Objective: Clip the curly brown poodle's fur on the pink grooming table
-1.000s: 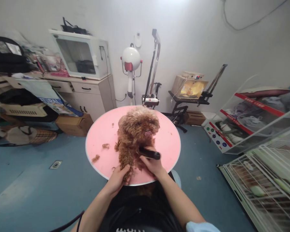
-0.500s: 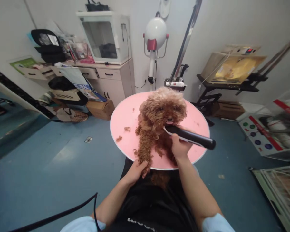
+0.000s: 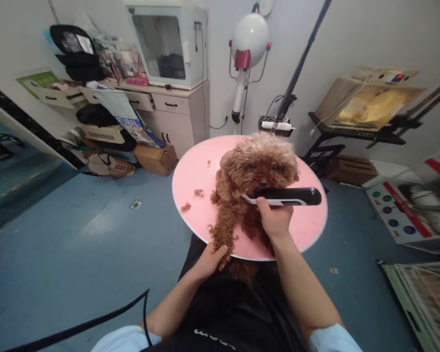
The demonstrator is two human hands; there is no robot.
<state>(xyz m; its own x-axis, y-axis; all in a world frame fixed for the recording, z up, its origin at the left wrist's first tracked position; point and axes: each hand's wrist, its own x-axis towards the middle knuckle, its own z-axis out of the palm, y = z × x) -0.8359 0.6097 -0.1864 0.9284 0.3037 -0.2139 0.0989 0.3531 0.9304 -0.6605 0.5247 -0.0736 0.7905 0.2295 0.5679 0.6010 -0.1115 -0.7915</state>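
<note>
steadily | left hand (image 3: 208, 261) closed round dog's (image 3: 254, 168) front leg (image 3: 225, 226) | right hand (image 3: 277, 221) gripping clipper (image 3: 288, 196) | lay blade (image 3: 247, 198) flat, stroke lightly, never tug

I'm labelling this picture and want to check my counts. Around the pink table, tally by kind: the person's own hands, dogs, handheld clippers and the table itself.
Hands: 2 (left hand, right hand)
Dog: 1
Clipper: 1
Pink table: 1
Total: 5
</note>
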